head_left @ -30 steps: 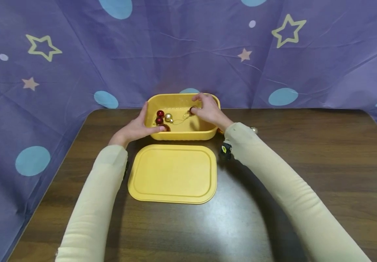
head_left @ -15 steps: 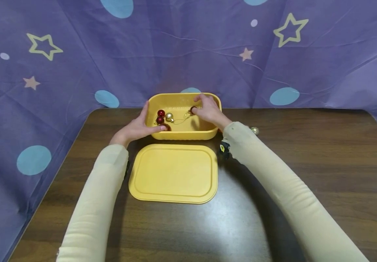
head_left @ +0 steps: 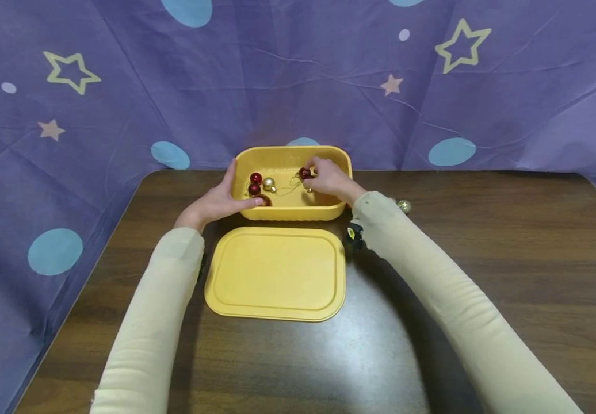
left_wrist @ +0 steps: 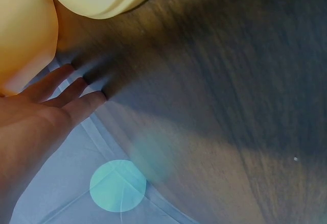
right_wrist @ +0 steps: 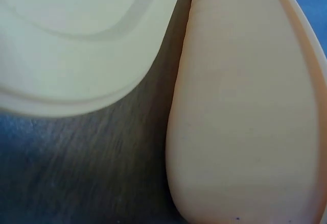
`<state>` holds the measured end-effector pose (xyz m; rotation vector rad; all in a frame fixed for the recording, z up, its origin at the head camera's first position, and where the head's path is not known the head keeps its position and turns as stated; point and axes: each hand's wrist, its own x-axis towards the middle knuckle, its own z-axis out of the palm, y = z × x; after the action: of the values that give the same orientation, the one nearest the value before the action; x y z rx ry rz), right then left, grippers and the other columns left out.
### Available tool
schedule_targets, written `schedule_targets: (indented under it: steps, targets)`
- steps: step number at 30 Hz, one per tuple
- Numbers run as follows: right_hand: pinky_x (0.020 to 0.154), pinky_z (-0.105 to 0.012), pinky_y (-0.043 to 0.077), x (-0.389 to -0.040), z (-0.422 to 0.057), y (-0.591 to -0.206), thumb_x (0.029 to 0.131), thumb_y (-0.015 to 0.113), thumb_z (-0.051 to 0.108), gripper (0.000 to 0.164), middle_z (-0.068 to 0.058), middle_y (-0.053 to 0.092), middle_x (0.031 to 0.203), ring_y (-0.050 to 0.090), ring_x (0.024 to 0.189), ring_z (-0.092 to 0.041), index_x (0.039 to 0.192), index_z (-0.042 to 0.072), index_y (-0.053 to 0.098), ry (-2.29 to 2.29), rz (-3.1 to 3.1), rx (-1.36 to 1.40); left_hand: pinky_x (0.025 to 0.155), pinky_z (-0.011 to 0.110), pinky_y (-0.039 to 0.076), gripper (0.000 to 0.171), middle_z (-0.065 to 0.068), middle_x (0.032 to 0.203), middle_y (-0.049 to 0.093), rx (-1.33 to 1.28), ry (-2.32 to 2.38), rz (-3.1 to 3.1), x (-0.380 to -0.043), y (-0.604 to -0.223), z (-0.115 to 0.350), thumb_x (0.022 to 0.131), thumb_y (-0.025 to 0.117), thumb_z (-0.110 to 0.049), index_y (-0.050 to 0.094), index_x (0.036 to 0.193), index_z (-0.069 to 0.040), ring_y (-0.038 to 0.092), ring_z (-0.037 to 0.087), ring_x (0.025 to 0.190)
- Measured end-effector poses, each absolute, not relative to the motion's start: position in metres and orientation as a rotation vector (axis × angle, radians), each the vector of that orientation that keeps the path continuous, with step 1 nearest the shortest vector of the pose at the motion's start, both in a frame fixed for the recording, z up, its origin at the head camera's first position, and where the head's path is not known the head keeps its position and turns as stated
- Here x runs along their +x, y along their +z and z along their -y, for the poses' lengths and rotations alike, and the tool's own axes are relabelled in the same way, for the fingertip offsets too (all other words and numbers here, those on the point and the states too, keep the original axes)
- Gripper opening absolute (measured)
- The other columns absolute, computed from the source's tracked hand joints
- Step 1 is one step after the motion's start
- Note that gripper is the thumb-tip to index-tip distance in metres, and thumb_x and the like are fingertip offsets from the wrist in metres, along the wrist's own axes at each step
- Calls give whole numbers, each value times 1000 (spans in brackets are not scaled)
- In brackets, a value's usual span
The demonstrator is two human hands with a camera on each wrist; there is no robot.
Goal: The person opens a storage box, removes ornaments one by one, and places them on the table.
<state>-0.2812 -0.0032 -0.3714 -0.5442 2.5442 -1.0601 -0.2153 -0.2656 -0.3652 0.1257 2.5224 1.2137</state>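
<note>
A yellow box (head_left: 293, 214) stands at the back of the table. My left hand (head_left: 216, 202) grips its left end, thumb over the front rim and fingers along the outside; in the left wrist view those fingers (left_wrist: 84, 106) reach past the wall. My right hand (head_left: 331, 179) is inside the box at the right, pinching a dark red Christmas bauble (head_left: 305, 173) with thumb and fingertips. Toward the left inside lie a shiny red bauble (head_left: 256, 178), a darker red one (head_left: 253, 189) and a gold one (head_left: 268, 183) with a thin cord. Another reddish bauble (head_left: 264, 200) is partly hidden by my left thumb.
The yellow lid (head_left: 275, 273) lies flat on the brown wooden table (head_left: 298, 368), just in front of the box. A glittery gold bauble (head_left: 404, 206) sits right of the box, beside my right sleeve. A purple star-printed cloth (head_left: 287, 92) hangs behind the table.
My right fingers have shifted slightly down and in around the red bauble, which shows more now. My left hand keeps its grip on the box.
</note>
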Motion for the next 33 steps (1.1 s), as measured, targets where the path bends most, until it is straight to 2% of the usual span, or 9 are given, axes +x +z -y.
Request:
schedule_targets:
  steps: [7, 13, 18, 24, 33]
  targets:
    - [84, -36, 45, -282, 6, -375, 89, 68, 8, 38, -16, 60, 109, 55, 98, -27, 122, 3, 50, -1010, -2557, -593, 113, 51, 13, 118, 11, 160, -6, 87, 1155, -2533, -215, -364, 265, 85, 72, -46, -24, 150, -28, 9, 36, 143]
    - [89, -35, 43, -285, 8, -380, 90, 66, 9, 25, -16, 63, 108, 58, 101, -26, 113, 1, 58, -870, -2581, -741, 113, 51, 12, 118, 12, 160, -6, 74, 1160, -2527, -215, -364, 264, 85, 72, -47, -25, 150, -27, 9, 35, 143]
    - [92, -34, 43, -285, 9, -380, 90, 65, 5, 26, -18, 63, 112, 57, 106, -27, 114, -2, 58, -1018, -2495, -746, 114, 50, 11, 118, 15, 160, -5, 65, 1160, -2529, -215, -365, 264, 85, 72, -46, -25, 150, -25, 9, 35, 143]
    - [90, -32, 46, -282, 6, -378, 91, 63, 2, 24, -17, 61, 111, 59, 103, -27, 114, -3, 59, -1251, -2417, -752, 113, 50, 12, 118, 16, 160, -3, 71, 1168, -2532, -214, -363, 263, 85, 72, -46, -24, 150, -25, 10, 36, 143]
    - [90, -34, 48, -275, -7, -365, 88, 64, -1, 33, -20, 59, 118, 60, 102, -33, 120, -5, 57, -1488, -2413, -749, 113, 51, 12, 118, 18, 159, -3, 77, 1186, -2522, -213, -364, 263, 85, 72, -45, -25, 150, -26, 9, 37, 143]
